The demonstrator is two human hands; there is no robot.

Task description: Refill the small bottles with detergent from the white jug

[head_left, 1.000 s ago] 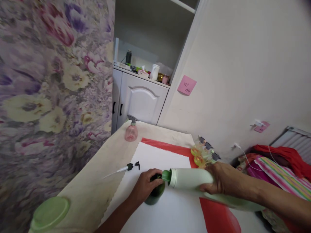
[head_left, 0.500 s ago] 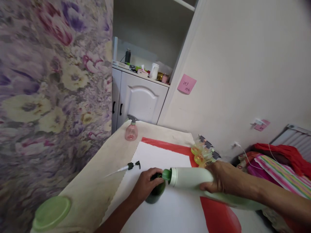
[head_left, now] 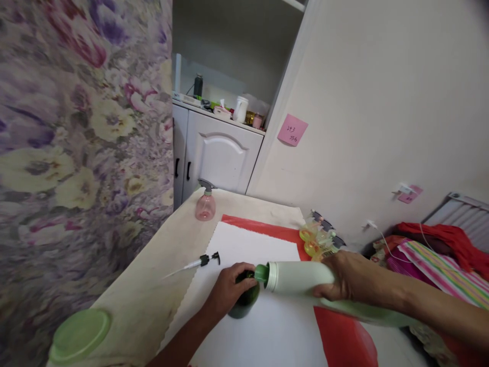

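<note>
My left hand [head_left: 231,288] is closed around the neck of a dark green bottle [head_left: 244,303] standing on a white sheet [head_left: 263,244]. My right hand [head_left: 340,278] grips a big pale green bottle [head_left: 296,278], tipped nearly level with its open threaded mouth facing left. At that mouth, translucent green stuff [head_left: 262,272], which looks like liquid, reaches toward the top of the dark bottle. The dark bottle's opening is mostly hidden by my fingers. Left of it lies a black pump head [head_left: 205,260] with a thin clear tube.
A pink spray bottle [head_left: 205,206] stands at the table's far left corner. Several yellow-based clear bottles [head_left: 315,242] are grouped at the right edge. A round green lid [head_left: 80,334] is at the near left. Red cloth [head_left: 340,336] shows beneath the white sheet.
The view has shifted very slightly. Both hands keep their grips, and the pale green bottle stays tipped toward the dark bottle.
</note>
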